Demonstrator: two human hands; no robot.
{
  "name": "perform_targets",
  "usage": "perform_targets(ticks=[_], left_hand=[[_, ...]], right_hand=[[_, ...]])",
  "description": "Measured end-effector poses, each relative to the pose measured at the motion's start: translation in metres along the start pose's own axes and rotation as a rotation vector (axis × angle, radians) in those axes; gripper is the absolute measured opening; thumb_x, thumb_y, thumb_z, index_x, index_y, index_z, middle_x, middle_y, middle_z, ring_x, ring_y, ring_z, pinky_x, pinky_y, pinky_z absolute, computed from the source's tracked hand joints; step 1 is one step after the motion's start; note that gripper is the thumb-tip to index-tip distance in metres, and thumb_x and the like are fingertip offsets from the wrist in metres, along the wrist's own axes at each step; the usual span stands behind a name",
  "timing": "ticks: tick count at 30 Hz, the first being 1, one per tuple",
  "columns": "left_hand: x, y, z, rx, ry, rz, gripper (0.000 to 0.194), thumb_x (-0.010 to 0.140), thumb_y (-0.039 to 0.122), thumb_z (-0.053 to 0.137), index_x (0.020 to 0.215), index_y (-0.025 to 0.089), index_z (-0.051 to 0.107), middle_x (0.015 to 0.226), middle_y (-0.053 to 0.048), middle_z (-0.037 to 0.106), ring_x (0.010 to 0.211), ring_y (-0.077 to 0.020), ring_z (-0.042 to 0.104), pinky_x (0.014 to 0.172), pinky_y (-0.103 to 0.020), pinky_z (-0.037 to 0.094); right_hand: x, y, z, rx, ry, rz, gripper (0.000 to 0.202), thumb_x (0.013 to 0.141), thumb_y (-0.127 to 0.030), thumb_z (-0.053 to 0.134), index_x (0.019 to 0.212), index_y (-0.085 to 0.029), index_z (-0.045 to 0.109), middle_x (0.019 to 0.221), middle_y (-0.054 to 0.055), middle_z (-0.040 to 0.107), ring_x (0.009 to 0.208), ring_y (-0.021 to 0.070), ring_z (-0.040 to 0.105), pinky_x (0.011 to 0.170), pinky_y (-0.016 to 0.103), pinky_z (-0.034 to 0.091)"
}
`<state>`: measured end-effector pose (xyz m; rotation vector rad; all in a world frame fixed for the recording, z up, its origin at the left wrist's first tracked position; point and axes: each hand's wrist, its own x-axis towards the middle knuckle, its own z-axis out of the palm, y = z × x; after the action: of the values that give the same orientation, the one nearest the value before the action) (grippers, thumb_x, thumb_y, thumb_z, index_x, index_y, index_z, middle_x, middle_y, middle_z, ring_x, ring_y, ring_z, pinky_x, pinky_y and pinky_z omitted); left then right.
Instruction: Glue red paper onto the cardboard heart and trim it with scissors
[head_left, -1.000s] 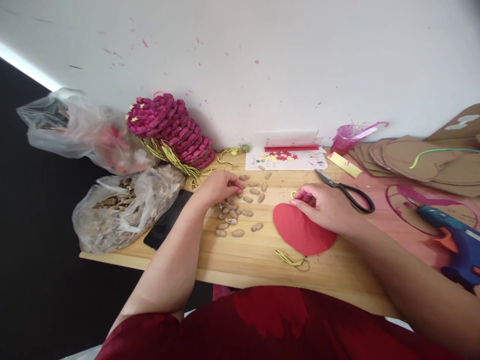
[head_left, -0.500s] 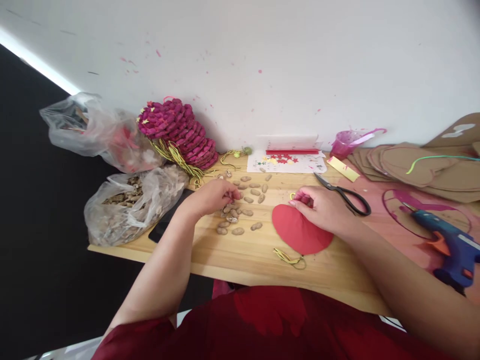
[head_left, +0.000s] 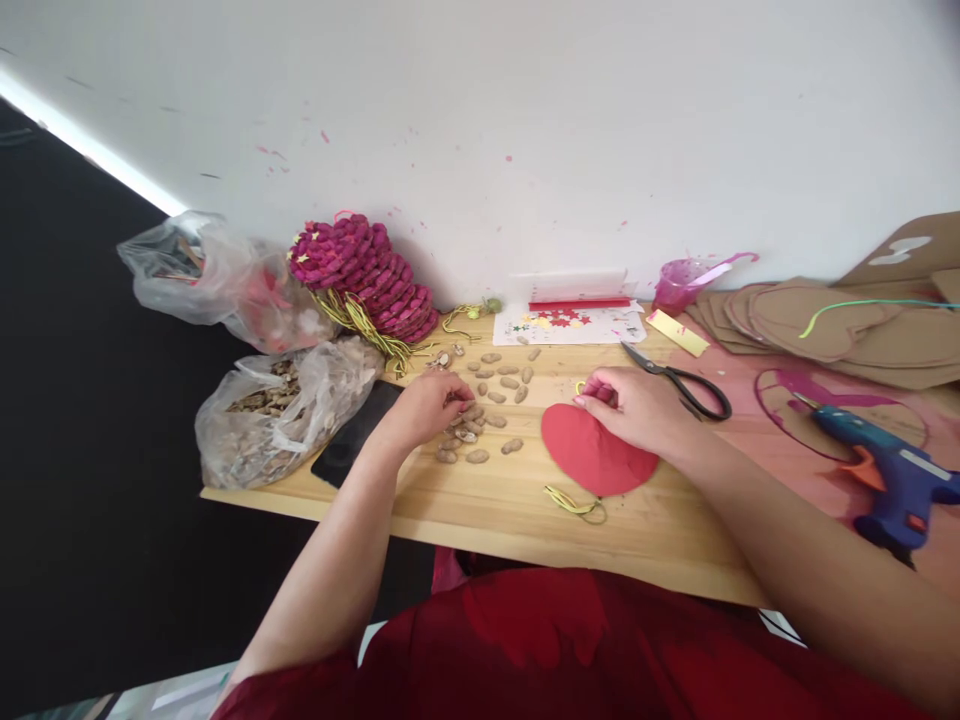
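Note:
My left hand [head_left: 435,405] is over the left side of the scattered peanuts [head_left: 496,397], its fingers bent together at the small pile; what they hold, if anything, is hidden. A red heart-like piece [head_left: 592,450] lies on the wooden table [head_left: 442,510], and my right hand [head_left: 619,405] pinches its upper edge near a small yellow loop [head_left: 579,388]. Below the red piece, a yellow-green tassel [head_left: 570,501] rests on the wood.
Bags of peanut shells [head_left: 289,410] and scraps [head_left: 240,295] stand left, beside magenta peanut hearts [head_left: 367,275] and a black phone [head_left: 352,435]. Rightward are scissors [head_left: 679,380], a blue glue gun [head_left: 885,465], cardboard shapes [head_left: 817,320] and a pink cup [head_left: 679,287].
The view has shifted slightly. My left hand has moved a little down toward the peanut pile. My right hand keeps its pinch on the red piece.

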<state>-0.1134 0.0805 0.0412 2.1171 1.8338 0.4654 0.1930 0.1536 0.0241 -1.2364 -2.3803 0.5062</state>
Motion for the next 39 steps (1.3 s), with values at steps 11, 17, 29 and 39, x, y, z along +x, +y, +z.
perform_targets(ticks=[11,17,29,39], left_hand=[[0.009,-0.005,0.007,-0.227,0.016,-0.135,0.019,0.08,0.022,0.065,0.094,0.019,0.076,0.079,-0.003,0.075,0.069,-0.0161,0.065,0.066,-0.027,0.047],[0.01,-0.001,0.006,-0.054,0.106,-0.147,0.016,0.082,0.022,0.065,0.09,0.023,0.08,0.082,-0.004,0.077,0.083,-0.0215,0.065,0.081,-0.035,0.048],[0.011,0.009,0.019,-0.078,0.183,-0.158,0.012,0.08,0.018,0.07,0.085,0.023,0.079,0.088,-0.005,0.077,0.096,-0.0249,0.065,0.094,-0.041,0.047],[0.0,-0.008,-0.008,0.038,0.328,-0.147,0.013,0.088,0.023,0.065,0.089,0.023,0.078,0.097,-0.004,0.078,0.103,-0.0269,0.063,0.099,-0.045,0.041]], right_hand=[[0.0,-0.002,-0.001,0.009,-0.006,0.005,0.011,0.084,-0.032,0.062,0.081,-0.021,0.064,0.077,0.003,0.072,0.065,0.0174,0.062,0.058,0.03,0.04],[0.0,0.001,0.001,0.012,-0.002,-0.003,0.012,0.084,-0.032,0.062,0.079,-0.022,0.064,0.076,0.003,0.072,0.065,0.0175,0.061,0.058,0.03,0.039],[0.0,0.001,0.001,0.005,-0.013,0.021,0.013,0.085,-0.034,0.064,0.08,-0.022,0.066,0.076,0.003,0.072,0.064,0.0172,0.061,0.058,0.03,0.039],[0.0,0.007,0.003,-0.003,0.001,-0.008,0.015,0.084,-0.036,0.064,0.08,-0.022,0.066,0.075,0.001,0.072,0.064,0.0162,0.061,0.057,0.029,0.038]])
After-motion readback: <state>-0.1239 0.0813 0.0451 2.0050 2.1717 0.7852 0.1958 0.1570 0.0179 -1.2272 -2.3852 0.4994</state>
